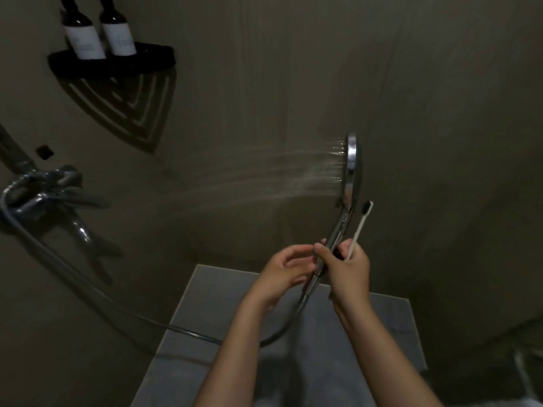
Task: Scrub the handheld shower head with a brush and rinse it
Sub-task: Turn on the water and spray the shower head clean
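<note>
Dim grey walls (pixel 293 69) carry a black corner shelf (pixel 111 66) with two labelled bottles (pixel 85 39).

Both forearms reach forward. My right hand (pixel 346 271) grips the shower head (pixel 351 168) and brush (pixel 360 227) together; my left hand (pixel 282 271) cups loosely beside it, holding nothing.

You've got 2 hands in shot, left hand (pixel 282 271) and right hand (pixel 345 268). 1 shower head (pixel 351 168), 1 brush (pixel 360 227), 1 hose (pixel 88 286), 1 mixer tap (pixel 44 195), 1 corner shelf (pixel 152 58), 2 dark bottles: left bottle (pixel 83 36), right bottle (pixel 119 35)
</note>
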Available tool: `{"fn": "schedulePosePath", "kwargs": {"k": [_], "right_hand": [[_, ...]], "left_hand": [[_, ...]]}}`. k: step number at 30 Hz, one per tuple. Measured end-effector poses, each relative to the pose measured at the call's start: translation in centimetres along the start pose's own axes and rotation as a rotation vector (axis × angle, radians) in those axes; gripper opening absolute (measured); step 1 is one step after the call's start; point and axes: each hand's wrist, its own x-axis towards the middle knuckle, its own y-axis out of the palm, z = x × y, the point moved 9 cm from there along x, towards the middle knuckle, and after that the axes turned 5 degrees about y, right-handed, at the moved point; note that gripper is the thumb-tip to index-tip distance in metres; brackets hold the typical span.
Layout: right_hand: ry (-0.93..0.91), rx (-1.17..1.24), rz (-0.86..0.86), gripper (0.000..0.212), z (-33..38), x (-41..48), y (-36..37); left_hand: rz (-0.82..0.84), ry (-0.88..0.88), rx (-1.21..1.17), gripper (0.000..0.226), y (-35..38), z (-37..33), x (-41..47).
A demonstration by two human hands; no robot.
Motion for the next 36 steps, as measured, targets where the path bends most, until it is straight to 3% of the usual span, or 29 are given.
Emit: {"fn": "schedulePosePath", "kwargs": {"k": [5, 7, 11, 15, 21, 28, 36], "right_hand": [[0.013, 0.006, -0.033, 0.034, 1.0, -2.1, -5.7], [0.023, -0.019, -0.056, 0.021, 1.0, -2.6, -7.8], [0.057, -0.076, -0.196, 0.042, 0.4, -3.8, -12.5], [0.05, -0.109, -0.356, 0.032, 0.3, -5.8, -16.7], [0.027, -0.106, -0.494, 0.05, -0.1, -9.6, -21.3], [0.073, -0.091, -0.576, 0.03, -1.8, -13.4, -25.4], [0.023, 0.006, -0.651, 0.027, -1.0, -16.2, -27.7]], "left_hand": [[0.134, -0.035, 0.089, 0.038, 6.2, 1.3, -2.6], [0.166, -0.048, 0.119, 0.032, 8.0, 1.8, -3.0], [0.299, -0.068, 0.196, 0.02, 12.1, 2.8, -3.7], [0.412, -0.072, 0.249, 0.019, 15.5, 3.7, -4.5], [0.554, -0.102, 0.278, 0.025, 19.5, 6.7, -6.7], [0.65, -0.088, 0.268, 0.026, 22.7, 8.7, -9.3], [0.732, -0.047, 0.28, 0.027, 25.3, 8.8, -11.0]]}}
